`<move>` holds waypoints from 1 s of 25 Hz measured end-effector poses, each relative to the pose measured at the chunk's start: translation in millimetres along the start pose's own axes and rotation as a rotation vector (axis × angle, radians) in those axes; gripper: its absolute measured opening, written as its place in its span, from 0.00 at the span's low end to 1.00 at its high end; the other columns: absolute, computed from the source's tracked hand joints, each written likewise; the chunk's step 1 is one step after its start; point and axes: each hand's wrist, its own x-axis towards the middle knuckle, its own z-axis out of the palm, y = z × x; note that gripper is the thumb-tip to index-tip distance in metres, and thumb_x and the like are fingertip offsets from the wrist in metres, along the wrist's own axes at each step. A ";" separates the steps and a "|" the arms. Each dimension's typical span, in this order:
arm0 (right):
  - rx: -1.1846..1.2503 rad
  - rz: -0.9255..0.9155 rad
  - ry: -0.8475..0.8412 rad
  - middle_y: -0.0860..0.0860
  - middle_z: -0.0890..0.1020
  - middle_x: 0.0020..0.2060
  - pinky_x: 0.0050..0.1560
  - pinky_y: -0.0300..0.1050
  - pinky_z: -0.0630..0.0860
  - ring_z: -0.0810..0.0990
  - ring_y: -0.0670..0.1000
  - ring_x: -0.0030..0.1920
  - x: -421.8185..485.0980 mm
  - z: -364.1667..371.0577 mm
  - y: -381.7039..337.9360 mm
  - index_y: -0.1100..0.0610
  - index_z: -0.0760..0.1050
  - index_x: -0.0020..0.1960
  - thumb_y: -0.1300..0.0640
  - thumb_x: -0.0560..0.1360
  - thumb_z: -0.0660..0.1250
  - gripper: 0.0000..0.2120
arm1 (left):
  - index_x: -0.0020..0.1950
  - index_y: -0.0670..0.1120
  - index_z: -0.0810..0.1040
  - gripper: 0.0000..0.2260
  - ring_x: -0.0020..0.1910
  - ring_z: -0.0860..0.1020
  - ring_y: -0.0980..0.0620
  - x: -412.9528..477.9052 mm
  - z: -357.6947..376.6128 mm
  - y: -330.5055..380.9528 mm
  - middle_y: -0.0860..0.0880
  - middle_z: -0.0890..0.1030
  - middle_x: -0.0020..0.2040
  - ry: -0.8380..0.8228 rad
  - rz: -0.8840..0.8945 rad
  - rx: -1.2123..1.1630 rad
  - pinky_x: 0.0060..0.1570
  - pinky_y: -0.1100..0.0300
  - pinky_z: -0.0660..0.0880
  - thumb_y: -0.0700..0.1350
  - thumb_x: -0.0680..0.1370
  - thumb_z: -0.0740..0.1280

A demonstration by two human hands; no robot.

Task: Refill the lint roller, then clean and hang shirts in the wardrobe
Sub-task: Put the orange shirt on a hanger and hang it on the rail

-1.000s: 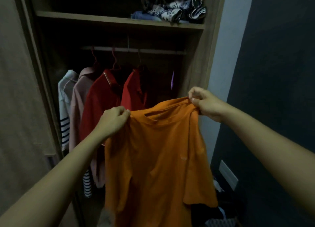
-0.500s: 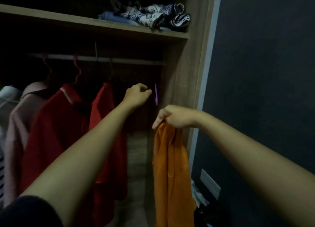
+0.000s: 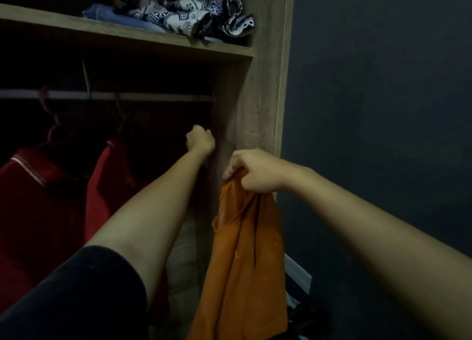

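My right hand [image 3: 255, 173] grips the bunched collar of an orange shirt [image 3: 242, 250], which hangs straight down in front of the wardrobe's right side panel [image 3: 255, 96]. My left hand [image 3: 200, 140] reaches deep into the wardrobe, just under the right end of the hanging rail [image 3: 127, 95]. Its fingers are curled round a purple hanger [image 3: 206, 163], of which only a sliver shows below the wrist. No lint roller is in sight.
Two red shirts [image 3: 38, 199] [image 3: 109, 181] hang on hangers at the left of the rail. Folded patterned clothes [image 3: 191, 15] lie on the shelf [image 3: 153, 36] above. A dark wall [image 3: 383, 109] stands at the right, with loose clothes on the floor below it.
My left hand let go of the orange shirt and reached in to the purple hanger. My right hand gathered the shirt into one bunch and the view swung right.
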 end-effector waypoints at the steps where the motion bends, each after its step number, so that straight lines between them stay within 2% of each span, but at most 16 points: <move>1: 0.014 -0.003 0.013 0.48 0.75 0.54 0.60 0.49 0.74 0.74 0.50 0.57 0.9 1.2 1.5 0.48 0.78 0.51 0.66 0.67 0.61 0.19 | 0.57 0.39 0.74 0.13 0.53 0.80 0.40 0.3 -3.3 1.1 0.39 0.80 0.54 0.037 0.004 -0.022 0.51 0.46 0.79 0.46 0.80 0.58; 5: 0.043 -0.025 0.041 0.48 0.75 0.53 0.59 0.46 0.73 0.74 0.48 0.56 1.0 6.0 -1.5 0.51 0.80 0.51 0.66 0.68 0.61 0.17 | 0.55 0.41 0.75 0.13 0.42 0.83 0.43 -10.6 -26.4 3.7 0.40 0.82 0.48 0.063 0.027 -0.058 0.47 0.50 0.80 0.47 0.80 0.55; 6: 0.058 -0.023 0.059 0.47 0.75 0.51 0.58 0.44 0.72 0.74 0.48 0.54 1.0 8.0 -2.7 0.52 0.80 0.51 0.65 0.69 0.61 0.16 | 0.57 0.41 0.75 0.14 0.43 0.82 0.42 -17.0 -33.5 2.5 0.39 0.81 0.50 0.061 0.031 -0.042 0.49 0.51 0.80 0.46 0.80 0.55; 8: 0.075 -0.020 0.128 0.47 0.76 0.48 0.54 0.41 0.72 0.75 0.47 0.51 0.3 13.0 -3.9 0.55 0.81 0.50 0.61 0.72 0.63 0.10 | 0.59 0.41 0.75 0.16 0.52 0.79 0.37 -34.6 -48.3 -2.6 0.38 0.79 0.56 0.076 0.037 0.040 0.53 0.52 0.75 0.48 0.78 0.55; 10: 0.006 -0.044 0.238 0.47 0.77 0.47 0.52 0.40 0.71 0.76 0.47 0.50 0.4 19.0 -3.1 0.56 0.81 0.49 0.57 0.73 0.66 0.08 | 0.56 0.42 0.77 0.17 0.56 0.76 0.36 -58.3 -65.3 -10.8 0.38 0.78 0.57 0.109 0.069 0.111 0.53 0.51 0.72 0.50 0.78 0.55; 12: -0.098 -0.083 0.274 0.47 0.76 0.48 0.57 0.42 0.71 0.75 0.49 0.54 0.6 24.4 -2.5 0.54 0.81 0.52 0.62 0.69 0.67 0.13 | 0.52 0.41 0.76 0.16 0.53 0.76 0.35 -83.1 -82.6 -24.5 0.37 0.79 0.53 0.151 0.154 0.140 0.50 0.51 0.71 0.51 0.78 0.56; 15: -0.136 -0.070 0.182 0.49 0.75 0.54 0.60 0.41 0.66 0.72 0.51 0.59 -1.9 29.1 -1.5 0.54 0.79 0.57 0.69 0.64 0.64 0.24 | 0.52 0.40 0.73 0.15 0.49 0.77 0.33 -120.9 -109.2 -56.5 0.36 0.80 0.47 0.191 0.297 0.219 0.45 0.50 0.68 0.50 0.82 0.54; 17: -0.146 -0.067 0.118 0.52 0.73 0.57 0.61 0.42 0.66 0.70 0.53 0.61 -6.0 33.0 -4.2 0.55 0.77 0.59 0.69 0.64 0.64 0.25 | 0.54 0.42 0.69 0.14 0.48 0.76 0.31 -143.8 -133.2 -80.4 0.35 0.79 0.46 0.185 0.312 0.313 0.41 0.50 0.66 0.51 0.82 0.52; 20: -0.139 -0.052 0.103 0.54 0.71 0.60 0.61 0.43 0.65 0.69 0.56 0.62 -11.1 40.5 -11.8 0.56 0.75 0.61 0.69 0.66 0.63 0.24 | 0.55 0.44 0.66 0.13 0.48 0.75 0.28 -173.8 -176.7 -109.6 0.33 0.79 0.48 0.214 0.250 0.429 0.43 0.47 0.68 0.52 0.82 0.51; 23: -0.087 0.003 0.137 0.56 0.70 0.62 0.63 0.44 0.65 0.69 0.58 0.64 -14.2 42.8 -15.5 0.58 0.74 0.63 0.69 0.68 0.63 0.23 | 0.53 0.44 0.70 0.13 0.45 0.77 0.31 -202.3 -218.2 -130.0 0.34 0.80 0.43 0.321 0.311 0.426 0.42 0.48 0.69 0.52 0.81 0.53; 25: -0.002 0.041 0.151 0.57 0.70 0.62 0.61 0.40 0.65 0.70 0.57 0.64 -19.8 43.0 -17.9 0.59 0.74 0.63 0.69 0.69 0.62 0.22 | 0.51 0.44 0.74 0.15 0.41 0.79 0.37 -220.3 -247.6 -144.5 0.38 0.80 0.38 0.362 0.381 0.326 0.40 0.51 0.69 0.52 0.79 0.54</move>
